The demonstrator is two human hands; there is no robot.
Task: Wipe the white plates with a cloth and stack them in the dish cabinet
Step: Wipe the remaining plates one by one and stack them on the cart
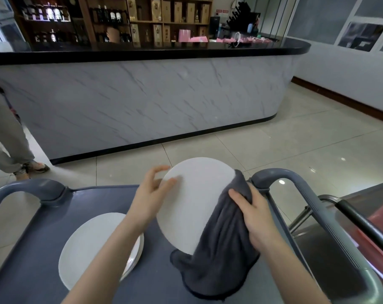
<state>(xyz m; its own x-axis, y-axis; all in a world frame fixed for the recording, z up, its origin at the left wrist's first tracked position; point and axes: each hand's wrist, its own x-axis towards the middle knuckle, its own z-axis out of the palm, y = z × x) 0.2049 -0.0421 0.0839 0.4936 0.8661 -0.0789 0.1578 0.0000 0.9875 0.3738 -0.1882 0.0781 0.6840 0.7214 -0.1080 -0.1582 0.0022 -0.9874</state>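
Note:
A white plate (191,200) is held tilted above the grey cart. My left hand (151,195) holds its left rim, thumb on the face and fingers behind. My right hand (251,212) grips a dark grey cloth (219,260) that wraps the plate's right edge and hangs down onto the cart. A stack of white plates (91,244) lies on the cart at the lower left, partly hidden by my left forearm. The dish cabinet is not in view.
The grey service cart (43,249) has raised handles at left (32,189) and right (296,183). A marble-fronted counter (142,102) with a black top stands ahead. A person's legs (8,139) are at the left. A steel surface (340,249) lies to the right.

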